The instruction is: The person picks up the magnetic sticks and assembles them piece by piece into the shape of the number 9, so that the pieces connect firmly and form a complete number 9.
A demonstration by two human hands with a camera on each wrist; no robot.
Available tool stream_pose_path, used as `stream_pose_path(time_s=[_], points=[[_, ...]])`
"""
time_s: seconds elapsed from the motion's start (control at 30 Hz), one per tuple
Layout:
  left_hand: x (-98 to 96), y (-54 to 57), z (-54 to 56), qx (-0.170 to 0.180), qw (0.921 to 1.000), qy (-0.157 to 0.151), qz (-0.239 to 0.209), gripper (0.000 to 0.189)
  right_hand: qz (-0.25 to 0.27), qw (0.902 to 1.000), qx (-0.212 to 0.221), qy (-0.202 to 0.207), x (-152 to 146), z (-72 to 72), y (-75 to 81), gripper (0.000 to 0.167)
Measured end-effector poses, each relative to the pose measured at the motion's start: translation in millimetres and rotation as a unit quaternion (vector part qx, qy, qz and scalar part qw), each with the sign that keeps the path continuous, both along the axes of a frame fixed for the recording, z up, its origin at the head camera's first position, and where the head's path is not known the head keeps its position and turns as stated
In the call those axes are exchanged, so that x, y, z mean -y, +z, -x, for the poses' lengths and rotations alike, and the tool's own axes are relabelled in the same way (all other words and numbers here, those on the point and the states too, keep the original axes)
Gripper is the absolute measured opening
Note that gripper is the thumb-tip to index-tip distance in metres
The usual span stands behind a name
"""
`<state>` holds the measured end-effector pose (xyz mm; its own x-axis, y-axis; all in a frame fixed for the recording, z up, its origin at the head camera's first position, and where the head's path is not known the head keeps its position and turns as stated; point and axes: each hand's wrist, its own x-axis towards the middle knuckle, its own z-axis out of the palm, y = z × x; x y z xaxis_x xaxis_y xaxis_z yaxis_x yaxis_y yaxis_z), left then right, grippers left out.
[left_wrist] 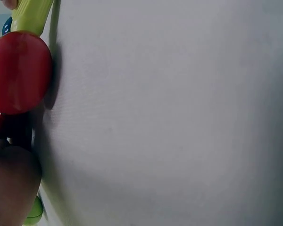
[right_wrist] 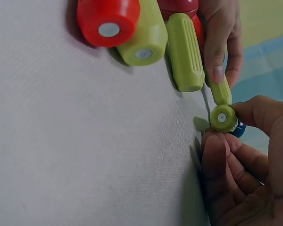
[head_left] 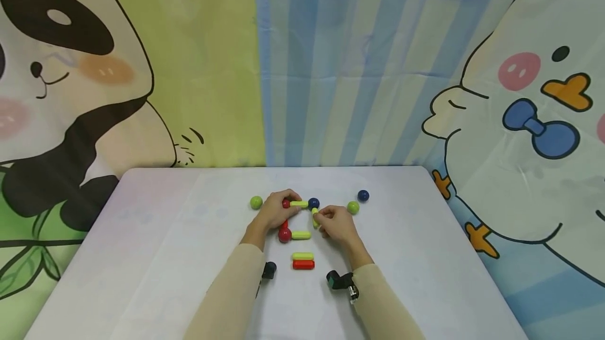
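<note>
My left hand (head_left: pixel 274 212) grips a yellow-green rod (head_left: pixel 298 204) that runs between a small red ball (head_left: pixel 285 204) and a dark blue ball (head_left: pixel 313 203). From the blue ball a second yellow-green rod (right_wrist: pixel 222 118) points toward me, a pale disc in its end, and my right hand (head_left: pixel 337 224) pinches it between thumb and fingers. Partly hidden by the left hand, a red rod (head_left: pixel 284 224) leads down to a larger red ball (left_wrist: pixel 21 73). Off that ball, another yellow-green rod (head_left: pixel 301 235) extends to the right.
Nearer me lie a loose yellow-green rod (head_left: pixel 302 256) and a red rod (head_left: pixel 303 265), side by side. One green ball (head_left: pixel 256 202) is left of the hands; another green ball (head_left: pixel 353 207) and a blue ball (head_left: pixel 363 195) are at right. A printed curtain (head_left: pixel 331 67) hangs behind the white table (head_left: pixel 156 256).
</note>
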<state>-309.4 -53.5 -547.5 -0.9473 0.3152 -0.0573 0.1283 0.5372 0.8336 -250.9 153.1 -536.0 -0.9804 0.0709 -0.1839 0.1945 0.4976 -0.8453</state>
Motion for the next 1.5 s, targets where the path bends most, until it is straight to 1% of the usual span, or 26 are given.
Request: stream_pose_path(time_s=[0.13, 0.23, 0.3, 0.43, 0.5, 0.63, 0.73, 0.8, 0.9, 1.0, 1.13, 1.27, 1.33, 1.5], points=[[-3.1, 0.0, 1.0, -0.002, 1.0, 0.004, 0.006, 0.017, -0.003, 1.0, -0.001, 0.002, -1.5, 0.8, 1.9, 0.023], [-3.2, 2.6, 2.4, -0.012, 0.9998, 0.01, 0.014, 0.017, -0.003, 0.9999, -0.011, 0.007, -1.1, 3.4, 3.3, 0.023], [-1.6, 5.1, 3.4, -0.018, 0.9995, 0.019, 0.019, 0.017, -0.001, 0.9998, -0.012, 0.014, 0.3, 5.7, 4.3, 0.023], [3.1, 7.1, 4.1, -0.023, 0.999, 0.027, 0.028, 0.019, 0.002, 0.9991, -0.005, 0.042, 3.1, 8.8, 7.4, 0.023], [4.4, 7.3, 4.4, -0.025, 0.9989, 0.026, 0.029, 0.02, 0.005, 0.998, 0.005, 0.063, 2.6, 8.9, 12.6, 0.024], [5.8, 5.3, 3.8, -0.025, 0.9988, 0.024, 0.033, 0.022, -0.011, 0.9941, 0.019, 0.106, -2.9, 6.6, 19.8, 0.029], [6.2, 4.1, 2.3, -0.021, 0.999, 0.018, 0.036, 0.024, -0.028, 0.992, 0.015, 0.122, -8.9, 3.7, 20.4, 0.03], [6.5, 3.6, 1.3, -0.018, 0.999, 0.014, 0.038, 0.029, -0.035, 0.9905, 0.002, 0.133, -13.7, 2.9, 20.5, 0.027], [8.3, 4.9, -0.1, -0.013, 0.9988, 0.01, 0.047, 0.039, -0.056, 0.9865, -0.038, 0.149, -21.6, 3.7, 24.0, 0.024], [10.6, 9.3, -0.7, -0.01, 0.9986, 0.006, 0.053, 0.047, -0.081, 0.9808, -0.082, 0.158, -31.0, 6.1, 29.6, 0.025], [10.8, 17.2, -1.5, -0.005, 0.9977, -0.017, 0.066, 0.053, -0.101, 0.9729, -0.131, 0.161, -47.3, 6.7, 35.9, 0.028], [9.4, 23.1, -4.5, 0.0, 0.995, -0.041, 0.092, 0.057, -0.12, 0.9636, -0.176, 0.162, -64.3, 7.4, 40.1, 0.028], [8.5, 25.7, -6.9, -0.001, 0.9937, -0.049, 0.101, 0.059, -0.129, 0.9602, -0.191, 0.157, -71.9, 9.2, 41.8, 0.028], [7.6, 29.8, -12.2, -0.014, 0.9897, -0.072, 0.123, 0.062, -0.146, 0.9553, -0.216, 0.139, -90.1, 14.9, 43.3, 0.029]])
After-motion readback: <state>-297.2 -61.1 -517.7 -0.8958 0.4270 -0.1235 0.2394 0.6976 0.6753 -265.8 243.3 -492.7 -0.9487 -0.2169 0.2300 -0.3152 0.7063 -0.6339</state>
